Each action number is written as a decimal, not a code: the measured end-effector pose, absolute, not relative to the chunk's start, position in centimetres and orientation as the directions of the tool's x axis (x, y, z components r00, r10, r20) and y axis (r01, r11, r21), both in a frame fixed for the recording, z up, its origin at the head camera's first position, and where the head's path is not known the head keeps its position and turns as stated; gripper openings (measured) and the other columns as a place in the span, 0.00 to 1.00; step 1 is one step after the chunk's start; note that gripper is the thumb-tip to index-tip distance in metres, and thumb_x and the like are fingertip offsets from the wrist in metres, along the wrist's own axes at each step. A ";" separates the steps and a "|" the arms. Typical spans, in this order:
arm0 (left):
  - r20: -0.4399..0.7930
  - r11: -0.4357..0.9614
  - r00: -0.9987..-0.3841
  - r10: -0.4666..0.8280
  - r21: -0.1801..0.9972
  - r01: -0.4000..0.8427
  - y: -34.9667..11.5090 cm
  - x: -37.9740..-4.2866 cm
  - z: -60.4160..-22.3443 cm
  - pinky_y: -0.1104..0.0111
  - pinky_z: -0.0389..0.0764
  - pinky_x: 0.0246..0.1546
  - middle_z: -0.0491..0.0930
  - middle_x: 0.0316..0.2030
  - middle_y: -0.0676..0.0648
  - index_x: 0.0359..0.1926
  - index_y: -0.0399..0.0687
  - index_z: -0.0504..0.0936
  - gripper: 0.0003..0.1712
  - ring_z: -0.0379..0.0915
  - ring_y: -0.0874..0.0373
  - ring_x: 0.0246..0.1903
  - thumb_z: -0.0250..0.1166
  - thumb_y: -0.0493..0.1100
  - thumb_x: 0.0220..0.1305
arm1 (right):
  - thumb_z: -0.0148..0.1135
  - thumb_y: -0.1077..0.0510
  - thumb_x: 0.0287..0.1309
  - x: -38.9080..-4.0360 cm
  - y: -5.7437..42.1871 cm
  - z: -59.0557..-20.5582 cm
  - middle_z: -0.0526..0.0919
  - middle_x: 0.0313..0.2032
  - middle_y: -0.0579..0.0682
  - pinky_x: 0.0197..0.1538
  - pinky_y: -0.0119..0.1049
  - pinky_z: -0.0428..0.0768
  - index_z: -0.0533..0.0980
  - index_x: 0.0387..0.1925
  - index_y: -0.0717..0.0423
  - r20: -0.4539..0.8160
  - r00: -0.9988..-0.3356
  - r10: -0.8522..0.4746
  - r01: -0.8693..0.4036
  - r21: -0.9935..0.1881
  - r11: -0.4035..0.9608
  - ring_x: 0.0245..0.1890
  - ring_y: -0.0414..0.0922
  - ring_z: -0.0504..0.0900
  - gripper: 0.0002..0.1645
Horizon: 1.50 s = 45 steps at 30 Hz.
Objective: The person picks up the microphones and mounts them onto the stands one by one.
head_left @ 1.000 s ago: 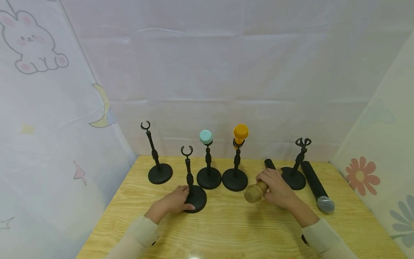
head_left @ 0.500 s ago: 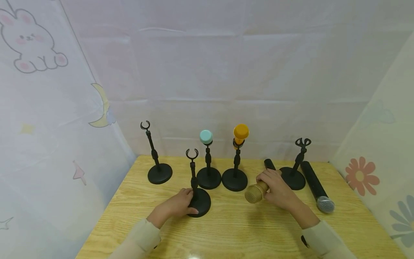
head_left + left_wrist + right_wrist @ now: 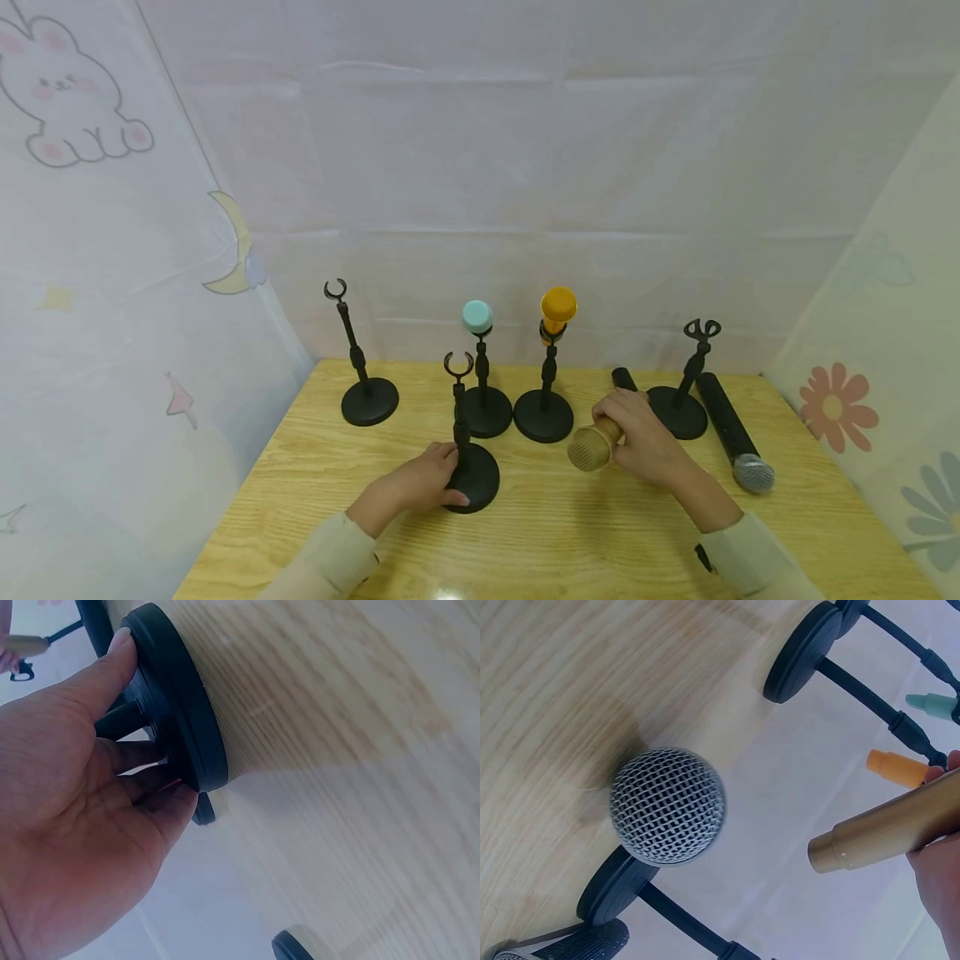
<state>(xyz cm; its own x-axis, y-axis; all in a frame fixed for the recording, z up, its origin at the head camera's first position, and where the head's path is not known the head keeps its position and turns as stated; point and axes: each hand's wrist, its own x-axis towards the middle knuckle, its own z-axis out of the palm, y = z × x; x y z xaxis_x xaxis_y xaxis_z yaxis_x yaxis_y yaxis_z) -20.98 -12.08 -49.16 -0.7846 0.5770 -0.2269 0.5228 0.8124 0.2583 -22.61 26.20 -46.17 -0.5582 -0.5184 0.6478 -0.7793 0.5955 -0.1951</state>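
My left hand (image 3: 420, 483) grips the round base of a black desk microphone stand (image 3: 483, 479), thumb and fingers at its edge in the left wrist view. The stand is upright, with its C-shaped clip holding nothing. A gold microphone (image 3: 591, 448) is in my right hand (image 3: 637, 433), fingers curled round the handle and mesh head pointing front left. Beneath that hand a black microphone (image 3: 623, 379) is mostly hidden in the head view; its silver mesh head (image 3: 667, 806) shows in the right wrist view.
Behind stand a stand with a turquoise microphone (image 3: 477, 317) and one with an orange microphone (image 3: 558, 308). A bare-clipped stand (image 3: 370, 402) is at back left, another (image 3: 678, 413) at right. Beside it lies a black microphone (image 3: 727, 421) on the wooden table (image 3: 540, 550).
My left hand has slid the stand to the right and a little toward me, and it now overlaps the turquoise microphone's stand. The right hand and gold microphone have hardly moved.
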 end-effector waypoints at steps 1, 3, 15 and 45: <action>-0.226 0.810 -0.782 0.581 0.257 0.528 -11.9 -20.9 -49.1 0.54 0.69 0.68 0.61 0.74 0.37 0.74 0.33 0.63 0.48 0.57 0.43 0.73 0.63 0.63 0.68 | 0.75 0.80 0.26 -22.5 26.1 -46.1 0.79 0.37 0.40 0.46 0.49 0.70 0.75 0.37 0.48 0.647 -0.561 -0.516 -0.779 -0.200 0.594 0.42 0.44 0.74 0.36; -0.219 0.803 -0.776 0.592 0.247 0.543 -11.6 -20.6 -49.1 0.55 0.70 0.68 0.62 0.73 0.37 0.74 0.33 0.63 0.47 0.58 0.44 0.72 0.63 0.63 0.68 | 0.77 0.79 0.27 -22.4 26.0 -45.9 0.79 0.38 0.40 0.47 0.50 0.70 0.75 0.37 0.47 0.646 -0.565 -0.514 -0.778 -0.208 0.593 0.43 0.44 0.75 0.36; -0.196 0.767 -0.742 0.641 0.206 0.608 -10.2 -19.5 -49.1 0.60 0.71 0.67 0.64 0.72 0.39 0.73 0.33 0.65 0.48 0.61 0.47 0.71 0.63 0.65 0.67 | 0.76 0.79 0.30 -21.5 25.6 -44.3 0.77 0.37 0.40 0.50 0.46 0.68 0.74 0.37 0.50 0.661 -0.547 -0.513 -0.798 -0.228 0.558 0.39 0.41 0.72 0.33; -0.217 0.691 -0.659 0.721 0.151 0.707 -6.7 -17.6 -49.0 0.67 0.69 0.67 0.64 0.72 0.45 0.73 0.39 0.66 0.48 0.60 0.53 0.71 0.60 0.68 0.67 | 0.79 0.64 0.49 -20.5 25.7 -42.3 0.75 0.39 0.42 0.47 0.37 0.68 0.74 0.39 0.51 0.671 -0.549 -0.498 -0.805 -0.266 0.530 0.39 0.40 0.69 0.21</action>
<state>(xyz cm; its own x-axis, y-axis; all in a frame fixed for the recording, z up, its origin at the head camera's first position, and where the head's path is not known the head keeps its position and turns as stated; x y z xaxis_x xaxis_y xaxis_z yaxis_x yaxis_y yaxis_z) -17.59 -6.73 -48.95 -0.6588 0.7205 -0.2165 0.7066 0.6914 0.1509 -20.46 25.67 -42.34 -0.5494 -0.4983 0.6707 -0.8053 0.5300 -0.2658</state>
